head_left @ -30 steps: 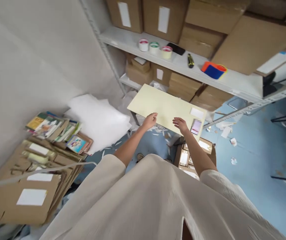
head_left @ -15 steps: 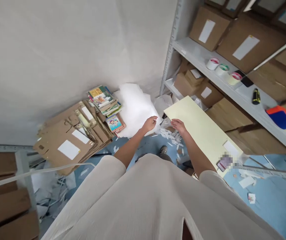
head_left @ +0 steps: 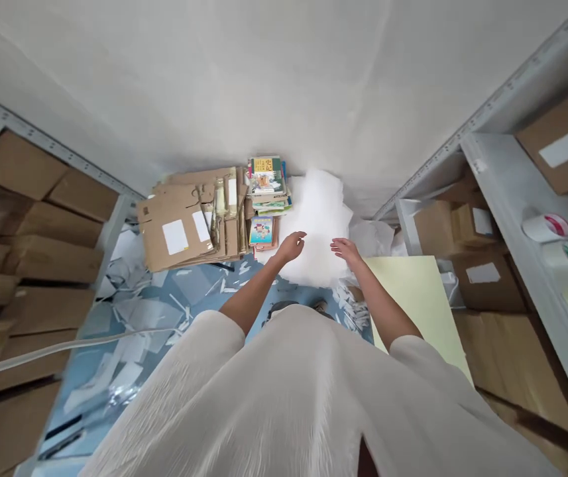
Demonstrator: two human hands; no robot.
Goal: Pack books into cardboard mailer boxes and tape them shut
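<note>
My left hand is over the near left part of a stack of white sheets, its fingers slightly bent and apart, with nothing in them. Across from it, my right hand hovers at the right side of the same stack, fingers stretched out and holding nothing. Whether either hand touches the sheets I cannot tell. Just left of the sheets is a pile of books, and in front of it a small blue-covered book lies on a few others, close to my left hand.
Flattened cardboard boxes are stacked on the left. A pale yellow board stands by my right forearm. Shelves with cartons flank both sides; tape rolls sit on the right shelf. Paper scraps litter the blue floor.
My view has turned left, from the yellow board toward the white sheets. Both hands have come over the sheets, still holding nothing. The phone on the board has left the view.
</note>
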